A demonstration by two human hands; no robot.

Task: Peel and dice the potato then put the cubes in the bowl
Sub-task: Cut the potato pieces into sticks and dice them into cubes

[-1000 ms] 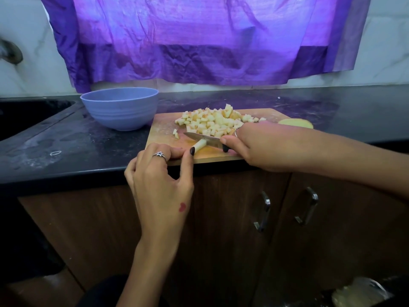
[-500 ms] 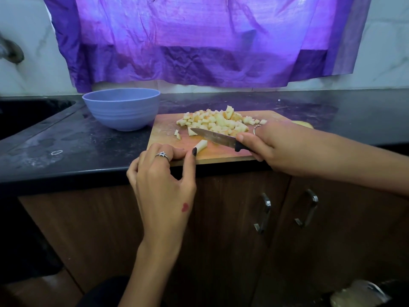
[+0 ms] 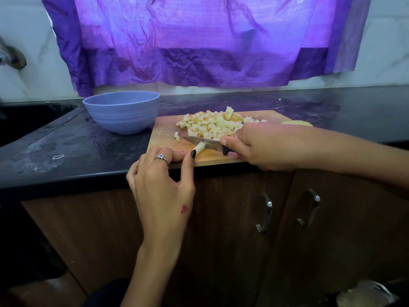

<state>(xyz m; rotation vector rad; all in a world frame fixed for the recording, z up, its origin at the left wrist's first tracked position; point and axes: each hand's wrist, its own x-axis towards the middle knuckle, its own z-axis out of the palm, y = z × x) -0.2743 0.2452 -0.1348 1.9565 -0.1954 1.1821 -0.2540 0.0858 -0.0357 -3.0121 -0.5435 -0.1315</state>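
A wooden cutting board (image 3: 164,131) lies on the black counter with a heap of pale potato cubes (image 3: 212,124) on its far half. Near the board's front edge lies a short potato stick (image 3: 200,148). My left hand (image 3: 162,185) pinches its near end between thumb and fingertips. My right hand (image 3: 261,147) grips the black handle of a knife (image 3: 202,142), whose blade sits across the far end of the stick. A blue bowl (image 3: 121,111) stands left of the board. Behind my right wrist a bit of uncut potato (image 3: 296,123) shows.
Two loose cubes (image 3: 177,136) lie at the board's left side. A dark sink (image 3: 26,120) sits at far left, with a tap on the wall above. Purple cloth hangs over the back wall. Cabinet doors with metal handles (image 3: 264,213) are below the counter.
The knife was lifted and drawn right half a second ago; now it has come back left and down onto the stick. My left hand has stayed on the stick.
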